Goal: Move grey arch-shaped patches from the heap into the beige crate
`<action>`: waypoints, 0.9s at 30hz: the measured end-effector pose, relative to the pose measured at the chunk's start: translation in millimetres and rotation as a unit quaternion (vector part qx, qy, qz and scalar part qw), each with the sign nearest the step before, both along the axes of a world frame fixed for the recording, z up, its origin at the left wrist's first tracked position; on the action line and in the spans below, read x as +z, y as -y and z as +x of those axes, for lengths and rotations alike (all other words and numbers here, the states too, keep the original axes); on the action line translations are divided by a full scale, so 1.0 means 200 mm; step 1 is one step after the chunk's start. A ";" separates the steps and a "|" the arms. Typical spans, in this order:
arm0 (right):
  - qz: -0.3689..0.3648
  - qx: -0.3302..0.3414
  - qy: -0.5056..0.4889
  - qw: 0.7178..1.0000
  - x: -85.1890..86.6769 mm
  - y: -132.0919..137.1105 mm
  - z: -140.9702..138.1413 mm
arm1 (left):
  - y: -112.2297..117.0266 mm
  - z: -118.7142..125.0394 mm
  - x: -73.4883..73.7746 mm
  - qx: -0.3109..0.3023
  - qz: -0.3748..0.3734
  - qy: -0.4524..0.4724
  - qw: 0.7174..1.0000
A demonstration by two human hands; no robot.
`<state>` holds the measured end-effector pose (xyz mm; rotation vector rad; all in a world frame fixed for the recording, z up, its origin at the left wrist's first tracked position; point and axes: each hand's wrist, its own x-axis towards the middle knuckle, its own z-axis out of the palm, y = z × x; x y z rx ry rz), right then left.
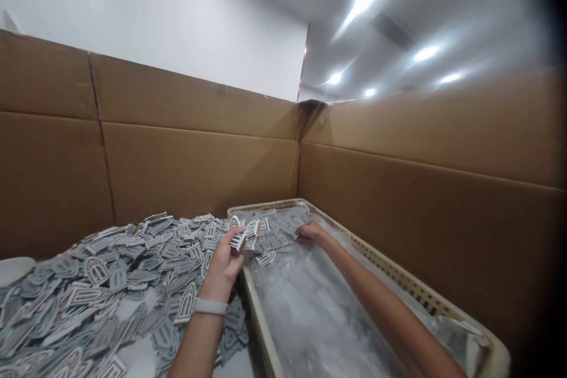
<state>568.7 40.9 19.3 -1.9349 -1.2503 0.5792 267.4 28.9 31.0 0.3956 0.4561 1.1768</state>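
Observation:
My left hand (228, 260), with a pale band on its wrist, is closed around several small arched window-shaped pieces (251, 229), white and grey with brown edges. They stick up above the near left rim of a cream plastic crate (261, 331). Inside the crate, my right hand (312, 233) has its fingers bent together at the right end of rows of grey arched pieces (274, 235). Whether a piece is between those fingertips is too small to make out. One white-faced arched piece (266, 258) lies askew at the near edge of the rows, on clear plastic sheeting (305, 307).
A large heap of loose arched pieces (119, 274) spreads to the left of the crate. Tall cardboard walls (199, 156) stand behind and along the right. At the far left is a white rounded object (15, 270). Crumpled plastic (460, 336) hangs at the crate's near right corner.

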 end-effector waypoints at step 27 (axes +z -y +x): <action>0.016 0.387 0.452 0.803 0.03 0.12 -0.53 | 0.02 0.02 0.03 -0.018 0.022 -0.025 0.999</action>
